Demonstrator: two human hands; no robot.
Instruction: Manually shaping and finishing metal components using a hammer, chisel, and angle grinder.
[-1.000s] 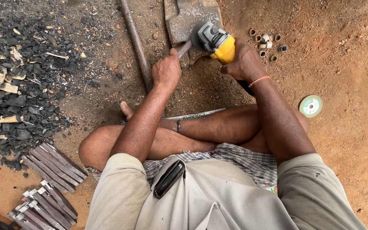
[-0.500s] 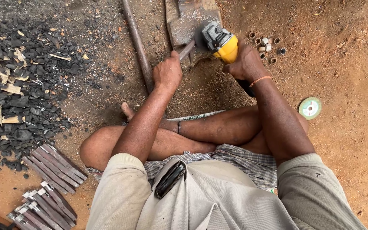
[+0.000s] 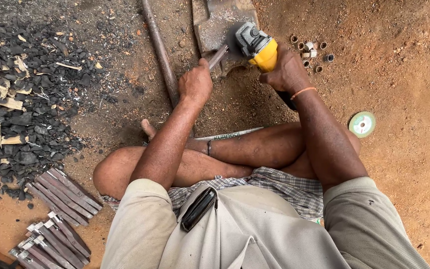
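here, left hand [image 3: 195, 83] fisted around a flat metal strip [image 3: 218, 56], which juts past the knuckles up onto a grey steel block [image 3: 215, 27] set in the dirt. right hand [image 3: 287, 69] wrapped tight on the body of a yellow angle grinder [image 3: 256, 46]; grinder head sits at the strip's far end. small metal rings [image 3: 310, 50] lie loose just beside the grinder. green disc [image 3: 362, 124] lies well apart to the right. no containers visible.
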